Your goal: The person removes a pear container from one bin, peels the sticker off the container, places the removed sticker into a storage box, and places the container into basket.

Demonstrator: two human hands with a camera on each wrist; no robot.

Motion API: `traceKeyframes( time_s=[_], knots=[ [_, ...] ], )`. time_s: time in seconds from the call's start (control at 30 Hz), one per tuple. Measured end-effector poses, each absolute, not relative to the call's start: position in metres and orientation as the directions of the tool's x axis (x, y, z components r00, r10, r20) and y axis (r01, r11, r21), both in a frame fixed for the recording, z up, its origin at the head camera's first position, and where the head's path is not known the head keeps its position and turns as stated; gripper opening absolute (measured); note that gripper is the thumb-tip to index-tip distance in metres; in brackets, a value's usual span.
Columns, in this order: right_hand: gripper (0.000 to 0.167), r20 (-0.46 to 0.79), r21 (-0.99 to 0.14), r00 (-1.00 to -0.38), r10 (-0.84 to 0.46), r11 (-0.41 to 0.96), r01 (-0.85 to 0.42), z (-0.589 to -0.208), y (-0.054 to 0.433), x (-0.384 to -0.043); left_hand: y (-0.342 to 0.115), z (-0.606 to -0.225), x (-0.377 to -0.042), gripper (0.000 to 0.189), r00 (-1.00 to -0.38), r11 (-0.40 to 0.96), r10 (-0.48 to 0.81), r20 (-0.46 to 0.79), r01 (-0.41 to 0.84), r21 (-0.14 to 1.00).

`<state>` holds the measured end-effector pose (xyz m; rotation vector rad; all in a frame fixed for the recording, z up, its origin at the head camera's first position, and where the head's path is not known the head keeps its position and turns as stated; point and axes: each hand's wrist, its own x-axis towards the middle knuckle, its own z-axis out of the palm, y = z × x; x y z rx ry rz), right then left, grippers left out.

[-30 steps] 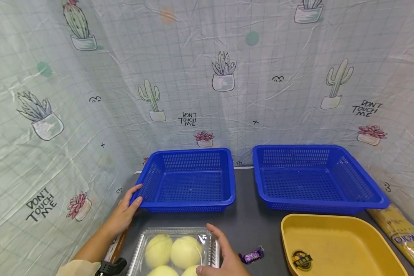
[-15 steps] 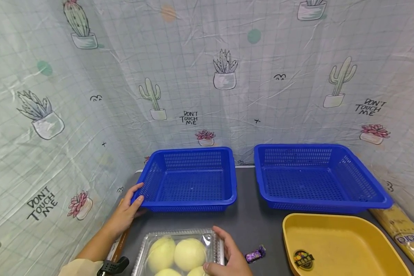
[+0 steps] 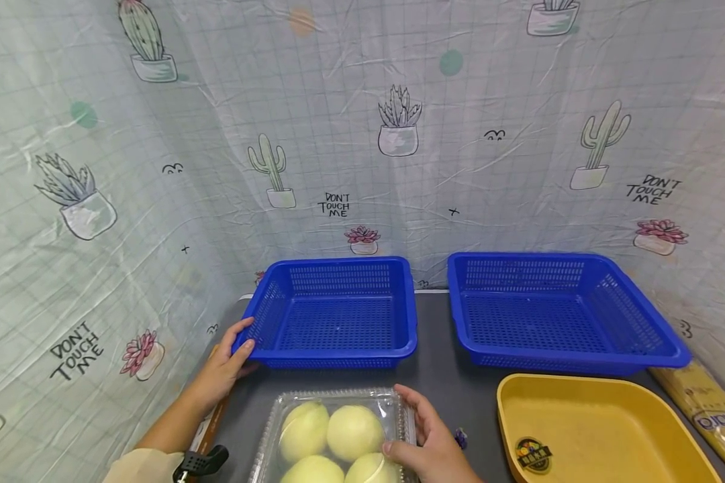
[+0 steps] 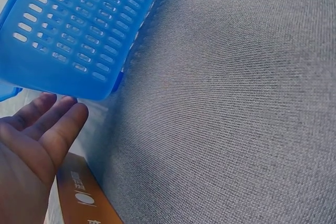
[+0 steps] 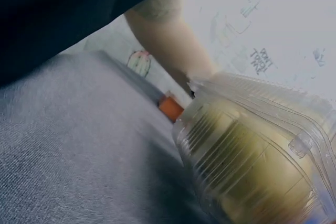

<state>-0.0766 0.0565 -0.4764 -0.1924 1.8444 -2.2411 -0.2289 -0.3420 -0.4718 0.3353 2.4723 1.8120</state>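
Note:
At the near left corner of the left blue basket (image 3: 338, 329), my left hand (image 3: 220, 372) holds the rim with thumb and index finger. In the left wrist view, the other fingers (image 4: 65, 129) reach out beneath the basket's corner (image 4: 63, 51). My right hand (image 3: 431, 446) grips the right side of a clear plastic clamshell box (image 3: 344, 394), thumb on the lid. Several round pale-yellow fruits (image 3: 354, 431) lie inside it. The right wrist view shows the box (image 5: 252, 150) tilted, with a shadow on the grey cloth under it.
A second blue basket (image 3: 532, 359) stands at the back right, a yellow tray (image 3: 580, 380) in front of it. A yellow printed packet (image 3: 709, 409) lies at far right. A purple-wrapped sweet (image 3: 461, 438) is mostly hidden by my right hand. An orange-brown box (image 4: 86, 195) lies by my left arm.
My right hand and the clamshell box have moved to the right, now covering most of the purple sweet. My left hand stays at the basket's corner. The view has shifted slightly.

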Motion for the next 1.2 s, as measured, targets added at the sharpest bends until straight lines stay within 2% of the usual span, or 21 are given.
traceKeyframes(
  time_s=[0.13, 0.33, 0.8, 1.0, 1.2],
  knots=[
    [0.089, -0.084, -0.975, -0.956, -0.280, -0.174, 0.137, -0.467, 0.065, -0.077, -0.342, -0.473, -0.230, 0.057, -0.974, 0.276, 0.212, 0.081, 0.139, 0.951],
    [0.090, -0.076, -0.959, -0.948, -0.310, -0.237, 0.154, -0.450, 0.073, -0.080, -0.343, -0.473, -0.231, 0.057, -0.977, 0.281, 0.198, 0.076, 0.131, 0.951],
    [0.085, -0.057, -0.962, -0.954, -0.293, -0.239, 0.131, -0.401, 0.083, -0.088, -0.341, -0.474, -0.229, 0.055, -0.975, 0.277, 0.195, 0.109, 0.162, 0.947],
    [0.084, -0.051, -0.958, -0.953, -0.299, -0.253, 0.131, -0.376, 0.091, -0.100, -0.341, -0.476, -0.230, 0.053, -0.973, 0.258, 0.191, 0.131, 0.178, 0.950],
    [0.082, -0.076, -0.967, -0.967, -0.242, -0.218, 0.131, -0.359, 0.092, -0.120, -0.341, -0.477, -0.230, 0.055, -0.979, 0.249, 0.177, 0.099, 0.142, 0.958]
  ],
)
